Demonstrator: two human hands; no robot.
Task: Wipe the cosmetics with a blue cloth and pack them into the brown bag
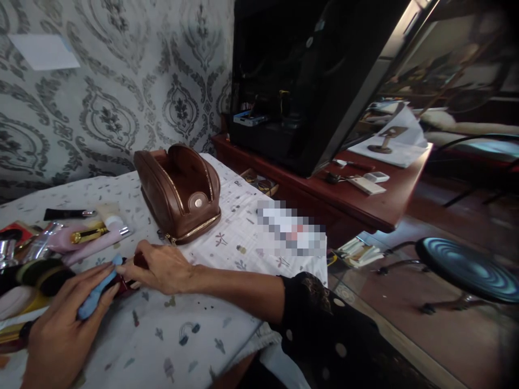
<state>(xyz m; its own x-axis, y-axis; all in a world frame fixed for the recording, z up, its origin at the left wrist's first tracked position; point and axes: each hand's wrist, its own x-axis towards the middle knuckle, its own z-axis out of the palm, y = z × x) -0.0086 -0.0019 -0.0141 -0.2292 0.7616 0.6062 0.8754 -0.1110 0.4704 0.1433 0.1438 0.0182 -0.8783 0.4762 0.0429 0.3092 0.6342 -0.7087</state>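
Observation:
My left hand [67, 319] is closed around a light blue cloth [95, 296] at the lower left. My right hand [166, 268] meets it there, its fingers closed on a small, shiny dark red item [122, 286]. The fingers cover much of that item, so its exact kind is unclear. The cloth presses against it. Just beyond my right hand stands a brown leather toiletry bag [178, 186], its zipped top wide open. Left of the bag lie several cosmetics, among them a pink tube [99, 243], a black tube [68, 214] and a gold-coloured piece [88, 232].
A patterned white cloth [206, 329] covers the table. At the right, a red-brown desk [365, 200] carries a big black screen [300, 92] and small objects. A round stool [470, 267] stands on the floor. A blurred-out packet [292, 228] lies near the table's right edge.

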